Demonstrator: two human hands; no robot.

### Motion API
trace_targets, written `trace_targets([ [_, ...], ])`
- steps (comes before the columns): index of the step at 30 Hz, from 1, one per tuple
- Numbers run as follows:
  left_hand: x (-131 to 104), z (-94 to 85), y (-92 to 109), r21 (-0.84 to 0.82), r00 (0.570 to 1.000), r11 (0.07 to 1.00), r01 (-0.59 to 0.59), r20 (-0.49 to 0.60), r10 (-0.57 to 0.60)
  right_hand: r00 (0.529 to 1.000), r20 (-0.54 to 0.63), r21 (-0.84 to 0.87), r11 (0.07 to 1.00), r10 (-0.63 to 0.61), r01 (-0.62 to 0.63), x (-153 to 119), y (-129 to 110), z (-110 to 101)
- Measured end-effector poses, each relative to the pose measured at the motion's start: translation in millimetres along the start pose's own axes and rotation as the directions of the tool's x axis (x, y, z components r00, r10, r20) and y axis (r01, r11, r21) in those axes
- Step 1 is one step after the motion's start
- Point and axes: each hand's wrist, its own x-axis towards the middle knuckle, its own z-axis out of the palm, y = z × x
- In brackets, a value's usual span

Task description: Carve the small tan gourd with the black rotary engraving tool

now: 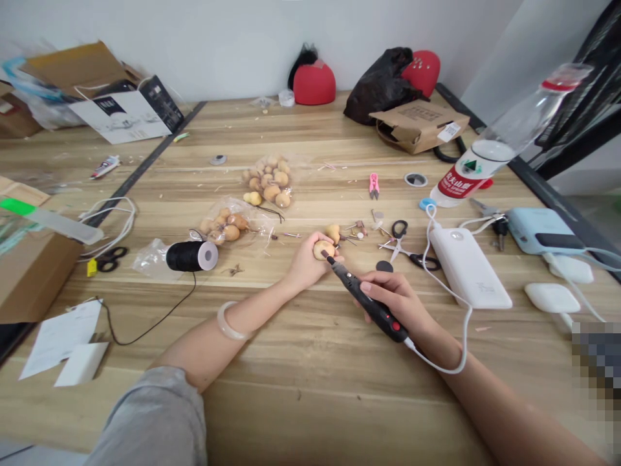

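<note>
My left hand (309, 260) is closed around a small tan gourd (323, 250). In my right hand (398, 298) is a black electric rotary tool (371, 298) with a red button and a white cable at its rear end. The tool's tip meets the face of the gourd, or sits right in front of it. Just behind my left hand lies another gourd (332, 232). Several small tool bits (359, 228) are scattered to its right. Black-handled scissors (398, 244) lie open beyond my right hand.
Two clear bags of gourds (269, 180) lie farther back. A black thread spool (190, 256) stands left of my hands. On the right are a white power bank (468, 268), a tilted-looking water bottle (490, 155) and a blue power bank (548, 230). Pink snips (373, 186) lie mid-table.
</note>
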Motion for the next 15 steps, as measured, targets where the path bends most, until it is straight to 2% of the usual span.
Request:
trace_targets([
  [4,0.4,-0.3,-0.5,0.095,0.997,0.993,-0.068,-0.03,0.072,0.999,-0.029,0.03,0.999,-0.029,0.029,0.1,-0.5,0.8],
  [9,0.2,-0.2,-0.6,0.014,1.0,1.0,-0.025,0.009,0.025,1.0,0.009,-0.01,1.0,-0.009,0.01,-0.3,0.7,0.7],
  [15,0.4,-0.9,-0.3,0.097,0.997,0.992,-0.081,-0.007,0.082,1.0,-0.016,0.015,1.0,-0.021,0.022,-0.8,0.0,0.5],
])
